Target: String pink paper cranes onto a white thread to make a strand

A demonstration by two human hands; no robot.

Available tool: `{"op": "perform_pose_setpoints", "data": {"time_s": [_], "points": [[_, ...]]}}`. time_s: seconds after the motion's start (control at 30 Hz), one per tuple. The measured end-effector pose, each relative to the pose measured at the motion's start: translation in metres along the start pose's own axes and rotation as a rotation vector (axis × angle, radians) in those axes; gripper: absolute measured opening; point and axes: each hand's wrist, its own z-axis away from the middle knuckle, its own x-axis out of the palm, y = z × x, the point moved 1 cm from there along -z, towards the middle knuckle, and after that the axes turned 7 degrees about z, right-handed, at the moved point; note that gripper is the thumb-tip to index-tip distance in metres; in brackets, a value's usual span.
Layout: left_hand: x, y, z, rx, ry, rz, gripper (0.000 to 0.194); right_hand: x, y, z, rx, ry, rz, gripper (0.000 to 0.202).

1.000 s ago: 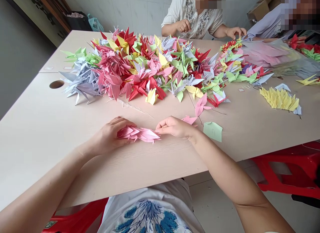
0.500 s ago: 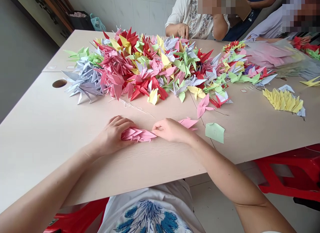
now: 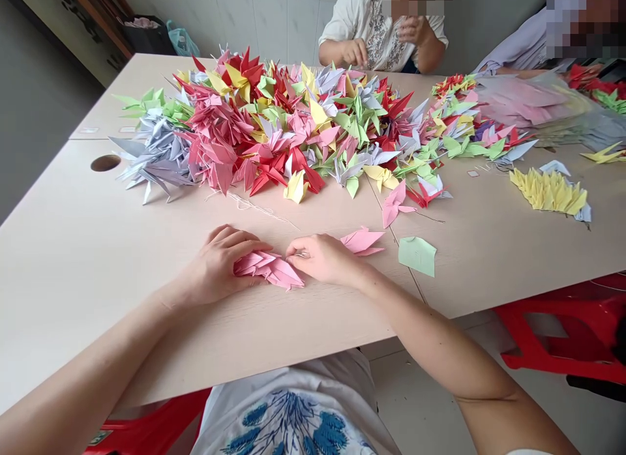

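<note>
My left hand [image 3: 222, 263] is closed around the left end of a stack of pink origami cranes [image 3: 270, 268], nested one behind another near the table's front edge. At the stack's upper right end, my right hand [image 3: 325, 259] is in a pinch; what lies between thumb and forefinger is too small to make out. Behind that hand more pink folded cranes [image 3: 363, 241] lie on the table, partly hidden. A green piece of paper [image 3: 417, 256] rests to the right of them. Farther back sits a single pink crane [image 3: 395, 206].
A large heap of coloured origami cranes [image 3: 293, 129] covers the back of the table [image 3: 73, 259]. White thread [image 3: 257, 208] trails in front of it. A yellow crane stack [image 3: 548, 191] lies at right. Across the table sits a person [image 3: 359, 31]; red stools [image 3: 562, 331] stand below.
My right hand has shifted slightly left, closer to my left hand. The right end of the pink crane stack has tilted downward. The person opposite has moved their hands.
</note>
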Motion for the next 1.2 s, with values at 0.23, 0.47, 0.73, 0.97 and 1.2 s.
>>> {"op": "perform_pose_setpoints", "data": {"time_s": [0.23, 0.47, 0.73, 0.97, 1.2], "points": [[-0.001, 0.002, -0.001, 0.001, -0.068, -0.031, 0.042, 0.008, -0.009, -0.013, 0.007, 0.052, 0.05, 0.017], [-0.001, 0.006, 0.0, -0.019, -0.058, -0.048, 0.034, 0.004, 0.007, 0.001, -0.034, 0.074, -0.075, 0.015], [0.001, 0.009, 0.001, -0.083, -0.007, -0.066, 0.026, 0.002, 0.029, 0.043, -0.002, 0.099, -0.17, 0.015], [-0.004, 0.017, 0.002, -0.065, -0.036, -0.156, 0.06, 0.011, 0.027, 0.037, 0.024, 0.127, -0.088, 0.015], [0.006, 0.045, -0.017, 0.031, -0.057, -0.2, 0.036, 0.01, 0.016, 0.028, 0.022, 0.128, 0.005, 0.021]]}}
